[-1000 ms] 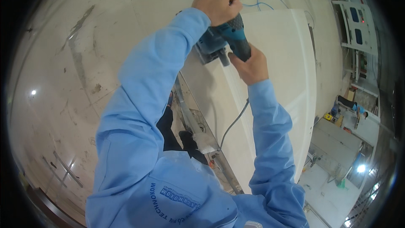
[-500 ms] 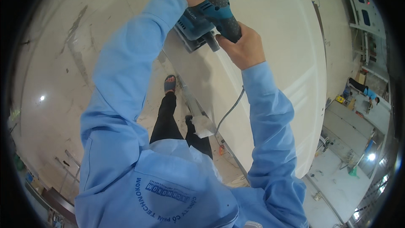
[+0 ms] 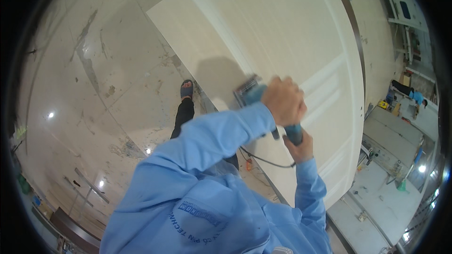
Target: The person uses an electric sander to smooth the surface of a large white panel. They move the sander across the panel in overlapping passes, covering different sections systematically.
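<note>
A teal power sander [image 3: 253, 93] rests on a large cream-white panel [image 3: 282, 28], its pad smeared by motion. My left hand [image 3: 284, 101] is closed over the top of the sander, its fingers slightly blurred. Around the rear handle wraps my right hand [image 3: 301, 146], closer to my body. A dark power cord [image 3: 268, 162] curves from near the handle toward the panel's left edge. Pale streaks run across the panel's surface.
Worn floor [image 3: 127, 66] with scuffs lies to the left, where my sandalled foot [image 3: 187, 89] stands beside the panel. Metal bars [image 3: 89, 186] lie at lower left. A pale worktable [image 3: 376, 202] with small tools is at right; another person [image 3: 414, 96] is farther off.
Both hands and the sander have come back toward my body and to the right. The panel's far left corner now shows, and the white bag-like piece near the cord is no longer visible.
</note>
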A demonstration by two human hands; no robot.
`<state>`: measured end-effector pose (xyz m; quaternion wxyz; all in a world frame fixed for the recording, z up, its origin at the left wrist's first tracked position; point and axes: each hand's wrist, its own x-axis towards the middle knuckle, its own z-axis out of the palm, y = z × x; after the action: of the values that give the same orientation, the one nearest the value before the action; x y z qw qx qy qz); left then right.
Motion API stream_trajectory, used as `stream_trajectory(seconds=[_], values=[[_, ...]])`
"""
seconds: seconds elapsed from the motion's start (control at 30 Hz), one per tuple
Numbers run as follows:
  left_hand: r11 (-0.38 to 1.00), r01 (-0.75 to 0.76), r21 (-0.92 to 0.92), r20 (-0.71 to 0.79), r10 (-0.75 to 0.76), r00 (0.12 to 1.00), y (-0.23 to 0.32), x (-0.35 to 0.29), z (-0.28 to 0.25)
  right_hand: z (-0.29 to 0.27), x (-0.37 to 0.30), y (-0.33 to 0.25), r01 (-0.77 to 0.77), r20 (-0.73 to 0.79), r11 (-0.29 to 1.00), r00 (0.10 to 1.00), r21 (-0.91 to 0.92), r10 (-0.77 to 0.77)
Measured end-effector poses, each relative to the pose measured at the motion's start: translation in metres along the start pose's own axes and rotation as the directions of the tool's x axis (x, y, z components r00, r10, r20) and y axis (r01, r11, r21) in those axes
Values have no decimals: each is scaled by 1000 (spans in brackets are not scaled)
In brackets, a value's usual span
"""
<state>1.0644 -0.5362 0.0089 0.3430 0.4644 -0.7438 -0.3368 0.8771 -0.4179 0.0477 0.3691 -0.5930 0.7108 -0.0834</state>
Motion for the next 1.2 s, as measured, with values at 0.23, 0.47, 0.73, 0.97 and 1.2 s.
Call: stream_trajectory(seconds=[0.23, 0.47, 0.73, 0.97, 1.2], values=[[999, -36, -39, -57, 34, 998, 28, -17, 20, -10, -34, 11, -220, 67, 975, 973, 18, 219], [998, -59, 32, -306, 66, 950, -102, 55, -115, 34, 114, -125, 150, -22, 987, 988, -48, -152], [967, 83, 239, -387, 16, 922, -241, 144, -292, 95, 282, -296, 348, -18, 917, 933, -196, -359], [956, 79, 282, -318, 15, 948, -209, 118, -237, 83, 240, -230, 361, -20, 926, 931, -106, -365], [994, -112, -3, -271, 107, 957, -57, 16, -56, 27, 50, -62, 117, -61, 987, 990, -114, -124]])
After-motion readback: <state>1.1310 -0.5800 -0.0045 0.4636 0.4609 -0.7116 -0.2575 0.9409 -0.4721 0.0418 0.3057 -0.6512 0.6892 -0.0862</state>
